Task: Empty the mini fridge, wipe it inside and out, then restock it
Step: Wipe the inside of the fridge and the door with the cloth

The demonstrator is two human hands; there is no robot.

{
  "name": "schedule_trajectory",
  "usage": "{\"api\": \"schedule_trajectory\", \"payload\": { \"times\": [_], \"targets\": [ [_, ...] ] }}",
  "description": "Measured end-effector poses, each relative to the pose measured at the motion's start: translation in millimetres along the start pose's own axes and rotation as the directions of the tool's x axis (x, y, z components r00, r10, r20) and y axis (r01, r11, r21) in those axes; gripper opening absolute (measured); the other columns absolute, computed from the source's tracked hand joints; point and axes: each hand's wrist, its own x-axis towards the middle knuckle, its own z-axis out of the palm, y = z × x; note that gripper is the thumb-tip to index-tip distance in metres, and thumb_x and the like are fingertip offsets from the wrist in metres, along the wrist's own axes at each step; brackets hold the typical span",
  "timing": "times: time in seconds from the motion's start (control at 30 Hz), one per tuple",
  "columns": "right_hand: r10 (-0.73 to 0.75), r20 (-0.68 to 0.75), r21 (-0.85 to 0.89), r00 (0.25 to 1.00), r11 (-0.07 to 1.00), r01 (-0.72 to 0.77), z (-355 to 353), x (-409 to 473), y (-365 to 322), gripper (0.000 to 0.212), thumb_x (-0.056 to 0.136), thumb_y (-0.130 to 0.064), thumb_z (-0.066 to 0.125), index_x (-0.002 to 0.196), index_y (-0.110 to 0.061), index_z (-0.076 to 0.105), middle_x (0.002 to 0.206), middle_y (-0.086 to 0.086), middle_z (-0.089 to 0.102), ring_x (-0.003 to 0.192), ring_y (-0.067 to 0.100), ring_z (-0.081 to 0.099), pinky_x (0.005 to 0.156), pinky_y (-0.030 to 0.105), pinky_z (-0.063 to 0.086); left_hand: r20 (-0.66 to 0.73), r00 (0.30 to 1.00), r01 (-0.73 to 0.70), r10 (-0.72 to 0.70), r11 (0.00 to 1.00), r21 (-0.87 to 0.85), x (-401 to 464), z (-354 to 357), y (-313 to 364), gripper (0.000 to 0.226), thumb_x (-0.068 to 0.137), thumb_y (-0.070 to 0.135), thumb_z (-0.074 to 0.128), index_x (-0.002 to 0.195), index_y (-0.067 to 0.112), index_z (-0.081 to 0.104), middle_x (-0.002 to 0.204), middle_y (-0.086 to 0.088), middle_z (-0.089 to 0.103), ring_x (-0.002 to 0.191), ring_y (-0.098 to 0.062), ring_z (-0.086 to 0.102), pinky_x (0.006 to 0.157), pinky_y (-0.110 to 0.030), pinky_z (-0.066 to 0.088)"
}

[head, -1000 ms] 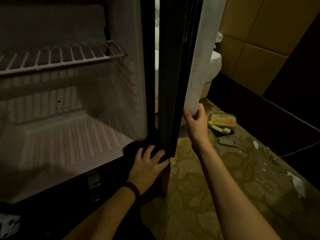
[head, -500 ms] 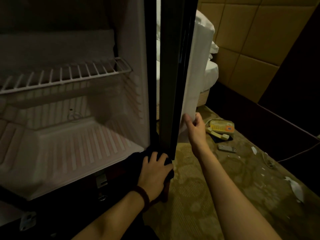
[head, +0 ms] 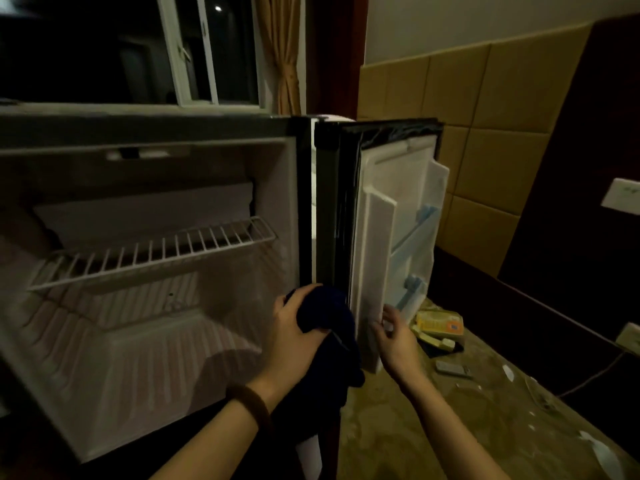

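The mini fridge (head: 104, 358) stands open with a white, bare interior and one wire shelf (head: 152, 252). Its door (head: 388, 230) is swung out to the right, showing the white inner lining and pale blue door racks. My left hand (head: 294, 334) grips a dark blue cloth (head: 329, 337) at the lower hinge side, between the cabinet and the door. My right hand (head: 398, 337) is at the lower front edge of the door lining, fingers loosely spread against it.
A yellow telephone (head: 440, 329) and a remote control (head: 453, 368) lie on the patterned carpet to the right. Scraps of paper (head: 602, 452) and a cable litter the floor. A dark cabinet and padded wall panels (head: 485, 133) stand behind; a window and curtain are above the fridge.
My view rose, showing the fridge top and window. The left hand lifted the cloth from the fridge's bottom corner up along the hinge side. The right hand's grip on the door edge loosened.
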Motion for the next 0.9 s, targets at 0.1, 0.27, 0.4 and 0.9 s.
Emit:
{"api": "schedule_trajectory", "payload": {
  "times": [0.1,0.27,0.4,0.9],
  "targets": [
    [-0.204,-0.192,-0.066,0.960,0.979,0.195,-31.4,0.9,-48.5,0.046,0.090,-0.016,0.059,0.133,-0.011,0.043,0.129,0.008,0.045,0.114,0.021,0.049,0.097,0.036,0.044,-0.169,0.983,-0.085,0.079,0.996,-0.031,12.9,-12.1,30.5,0.056,0.078,-0.003,0.066,0.118,0.031,0.047,0.124,-0.003,0.045,0.105,-0.008,0.046,0.080,0.001,0.035],
    [-0.414,-0.182,-0.146,0.892,0.908,0.392,-61.5,33.0,-123.6,0.047,0.092,-0.026,0.056,0.133,-0.010,0.042,0.127,0.009,0.051,0.120,0.022,0.046,0.097,0.031,0.037,-0.341,0.892,-0.254,0.296,0.953,0.163,44.0,-22.6,78.6,0.058,0.079,-0.004,0.060,0.128,0.023,0.049,0.136,-0.007,0.037,0.119,-0.022,0.044,0.099,-0.028,0.036],
    [-0.314,-0.158,-0.050,0.936,0.949,0.310,-31.1,37.3,-123.4,0.026,0.096,-0.022,0.045,0.117,-0.007,0.040,0.101,0.020,0.062,0.090,0.040,0.060,0.066,0.040,0.045,-0.269,0.837,-0.359,0.476,0.849,0.387,71.2,-2.1,84.8,0.069,0.063,-0.009,0.068,0.124,0.019,0.052,0.133,-0.012,0.040,0.121,-0.032,0.042,0.102,-0.036,0.035],
    [-0.310,-0.274,-0.099,0.910,0.951,0.294,-15.8,40.4,-117.8,0.017,0.098,-0.022,0.039,0.107,-0.008,0.036,0.094,0.022,0.061,0.081,0.042,0.058,0.061,0.039,0.039,-0.159,0.834,-0.381,0.528,0.761,0.525,79.9,-6.0,80.2,0.061,0.053,-0.007,0.076,0.108,0.010,0.058,0.117,-0.021,0.051,0.106,-0.041,0.051,0.084,-0.037,0.044]
  ]
}}
